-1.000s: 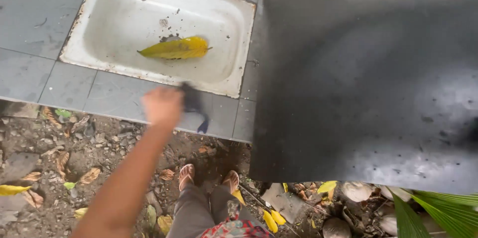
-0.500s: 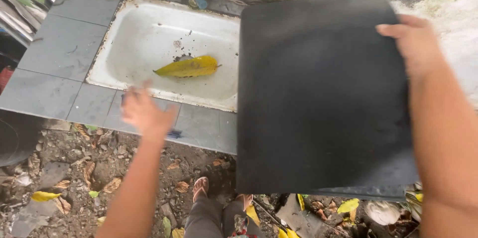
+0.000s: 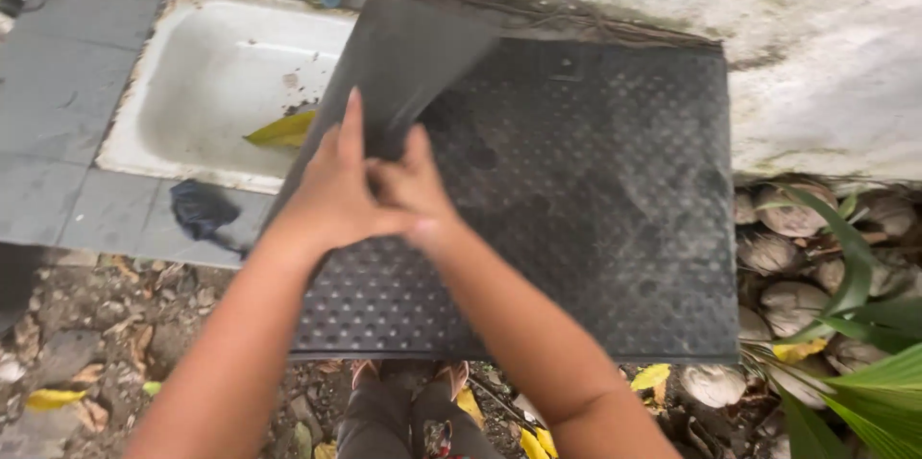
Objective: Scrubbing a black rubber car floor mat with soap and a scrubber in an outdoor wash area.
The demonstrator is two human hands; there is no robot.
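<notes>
Black studded mat [image 3: 576, 219]: both hands, left [image 3: 331, 195] and right [image 3: 413, 195], pinch its folded corner; it may slip into the sink [image 3: 192, 84].

**No packaging, labels, signs or screens in view**

Checked the head view edge to edge: no package, label, sign or screen shows anywhere in it.
</notes>
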